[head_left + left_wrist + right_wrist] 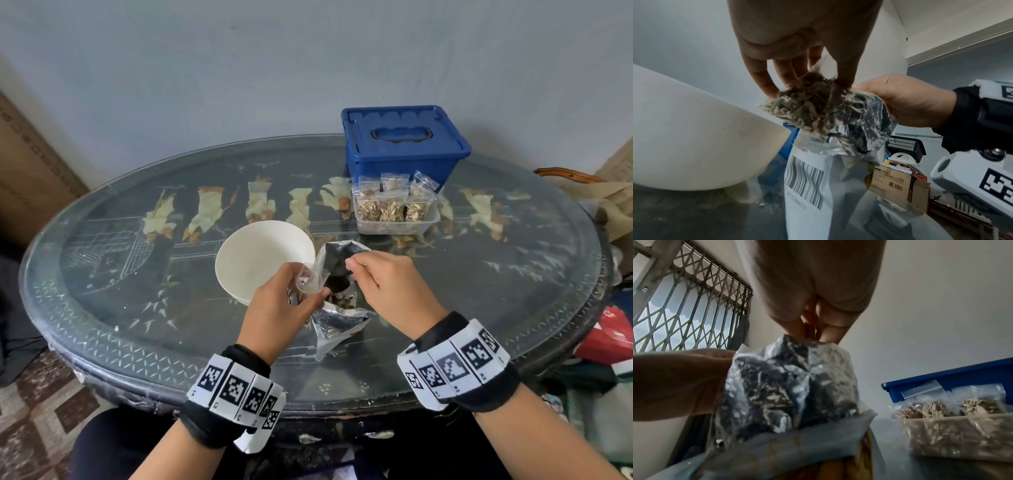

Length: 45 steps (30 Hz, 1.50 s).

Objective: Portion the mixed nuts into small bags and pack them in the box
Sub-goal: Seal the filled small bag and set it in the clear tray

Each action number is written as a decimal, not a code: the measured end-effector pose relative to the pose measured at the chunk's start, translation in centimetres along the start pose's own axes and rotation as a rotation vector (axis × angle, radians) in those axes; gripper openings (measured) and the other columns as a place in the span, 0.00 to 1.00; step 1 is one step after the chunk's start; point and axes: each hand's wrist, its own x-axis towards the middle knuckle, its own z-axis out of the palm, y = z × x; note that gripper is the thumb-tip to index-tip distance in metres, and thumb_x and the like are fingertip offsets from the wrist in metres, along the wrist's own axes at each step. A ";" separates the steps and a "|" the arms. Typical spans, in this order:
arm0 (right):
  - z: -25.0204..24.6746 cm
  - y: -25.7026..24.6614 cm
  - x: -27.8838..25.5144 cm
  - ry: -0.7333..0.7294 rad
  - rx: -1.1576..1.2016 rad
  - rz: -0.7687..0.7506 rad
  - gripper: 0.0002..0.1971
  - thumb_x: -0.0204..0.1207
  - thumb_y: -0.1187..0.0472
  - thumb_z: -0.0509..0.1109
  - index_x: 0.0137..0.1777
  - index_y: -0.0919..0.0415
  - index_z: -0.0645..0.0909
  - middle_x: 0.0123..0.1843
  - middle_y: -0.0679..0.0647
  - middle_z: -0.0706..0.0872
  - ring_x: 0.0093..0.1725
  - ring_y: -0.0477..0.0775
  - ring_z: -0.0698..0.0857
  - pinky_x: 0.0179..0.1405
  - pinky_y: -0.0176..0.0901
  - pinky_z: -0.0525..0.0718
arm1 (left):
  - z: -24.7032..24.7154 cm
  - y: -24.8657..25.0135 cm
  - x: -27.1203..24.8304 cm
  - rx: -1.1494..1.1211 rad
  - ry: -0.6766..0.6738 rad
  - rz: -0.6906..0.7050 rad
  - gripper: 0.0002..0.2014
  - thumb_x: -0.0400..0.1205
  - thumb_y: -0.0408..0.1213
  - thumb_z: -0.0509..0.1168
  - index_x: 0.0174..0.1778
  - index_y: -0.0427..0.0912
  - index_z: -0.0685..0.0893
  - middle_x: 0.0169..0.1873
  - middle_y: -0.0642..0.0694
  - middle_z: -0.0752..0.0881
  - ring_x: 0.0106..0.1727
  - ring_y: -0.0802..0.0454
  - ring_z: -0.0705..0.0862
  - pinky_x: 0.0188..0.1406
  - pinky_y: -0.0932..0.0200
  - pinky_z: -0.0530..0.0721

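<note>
Foil pouch (337, 308) of mixed nuts stands upright near the table's (102, 308) front edge, mouth gaping upward, long axis vertical; that mouth is what the next move hangs on. Left hand (281, 308) sits at the pouch's nine o'clock, fingers and thumb curled round a small clear zip bag (797, 107) already holding nuts, the bag hanging right at the pouch's lip; right hand (383, 284) hovers at three o'clock, fingertips pinched together over the far rim of the pouch, though whether they grip foil or a few nuts I cannot tell. Both hands are on the pouch, the left one nearer the opening; the bag is closer than anything else. White bowl (260, 253) waits at ten o'clock, touching nothing; clear tub (397, 228) of filled bags lies off at one o'clock, blue lidded box (404, 147) just behind it, lid shut; the right hand has the shorter reach there.
</note>
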 end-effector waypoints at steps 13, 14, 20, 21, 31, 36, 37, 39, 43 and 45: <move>-0.5 -0.2 1.4 -0.167 0.152 0.389 0.15 0.83 0.58 0.60 0.40 0.62 0.84 0.30 0.57 0.88 0.30 0.45 0.88 0.35 0.45 0.88 | 0.2 -0.1 -0.1 0.010 -0.028 0.010 0.16 0.74 0.43 0.72 0.54 0.43 0.79 0.44 0.56 0.83 0.44 0.57 0.80 0.41 0.82 0.72; -0.5 -0.1 1.6 -0.167 0.168 0.424 0.15 0.83 0.58 0.60 0.39 0.62 0.83 0.30 0.57 0.88 0.29 0.45 0.88 0.35 0.43 0.88 | 0.2 -0.1 -0.1 0.009 -0.033 0.009 0.16 0.74 0.43 0.72 0.54 0.42 0.79 0.44 0.56 0.83 0.45 0.57 0.79 0.41 0.82 0.71; -0.7 0.4 2.2 -0.142 0.220 0.547 0.18 0.84 0.56 0.59 0.38 0.63 0.83 0.30 0.58 0.88 0.29 0.50 0.89 0.36 0.48 0.89 | 0.4 -0.4 0.2 0.026 -0.048 0.027 0.18 0.74 0.44 0.72 0.56 0.40 0.80 0.46 0.55 0.83 0.46 0.57 0.79 0.41 0.84 0.69; -0.7 0.5 2.3 -0.131 0.238 0.564 0.18 0.84 0.56 0.59 0.36 0.63 0.82 0.30 0.59 0.88 0.29 0.51 0.89 0.37 0.50 0.89 | 0.4 -0.4 0.3 0.029 -0.051 0.032 0.18 0.74 0.44 0.72 0.56 0.40 0.80 0.46 0.55 0.82 0.47 0.57 0.79 0.41 0.84 0.69; -2.0 0.4 4.2 -0.056 0.414 0.698 0.19 0.85 0.58 0.57 0.35 0.65 0.80 0.30 0.65 0.87 0.26 0.52 0.88 0.31 0.45 0.87 | -1.1 -0.6 3.9 0.013 -0.125 0.045 0.15 0.73 0.43 0.74 0.52 0.42 0.83 0.43 0.56 0.85 0.48 0.55 0.82 0.42 0.76 0.73; -2.6 0.8 4.3 0.028 0.444 0.722 0.20 0.85 0.58 0.56 0.37 0.67 0.80 0.30 0.64 0.86 0.23 0.49 0.86 0.25 0.38 0.86 | -1.7 -0.4 4.6 0.019 -0.126 0.024 0.15 0.72 0.41 0.75 0.51 0.40 0.82 0.40 0.59 0.83 0.45 0.44 0.85 0.37 0.75 0.74; -2.7 0.9 4.3 0.053 0.451 0.728 0.20 0.85 0.57 0.56 0.36 0.67 0.80 0.29 0.63 0.85 0.22 0.49 0.86 0.24 0.37 0.85 | -1.7 -0.3 4.6 0.012 -0.124 0.017 0.14 0.72 0.41 0.75 0.50 0.40 0.82 0.39 0.61 0.82 0.44 0.42 0.85 0.36 0.75 0.75; -2.9 1.2 4.3 0.113 0.485 0.743 0.19 0.85 0.58 0.56 0.35 0.66 0.79 0.30 0.62 0.85 0.21 0.49 0.84 0.22 0.37 0.85 | -1.8 -0.1 4.4 0.002 -0.118 0.014 0.13 0.72 0.40 0.75 0.47 0.42 0.81 0.39 0.61 0.82 0.42 0.40 0.86 0.33 0.76 0.76; -3.5 1.6 4.3 0.208 0.539 0.775 0.19 0.86 0.59 0.56 0.35 0.65 0.77 0.31 0.61 0.84 0.20 0.49 0.82 0.22 0.38 0.84 | -2.1 -0.3 4.2 -0.014 -0.127 0.008 0.13 0.72 0.42 0.75 0.46 0.44 0.80 0.40 0.44 0.87 0.33 0.43 0.86 0.28 0.62 0.82; -3.9 1.7 4.3 0.248 0.537 0.784 0.19 0.86 0.58 0.56 0.35 0.64 0.76 0.30 0.61 0.83 0.19 0.47 0.81 0.20 0.36 0.83 | -2.2 -0.2 4.2 -0.034 -0.146 -0.014 0.15 0.72 0.44 0.74 0.47 0.43 0.79 0.39 0.41 0.88 0.26 0.45 0.85 0.28 0.52 0.85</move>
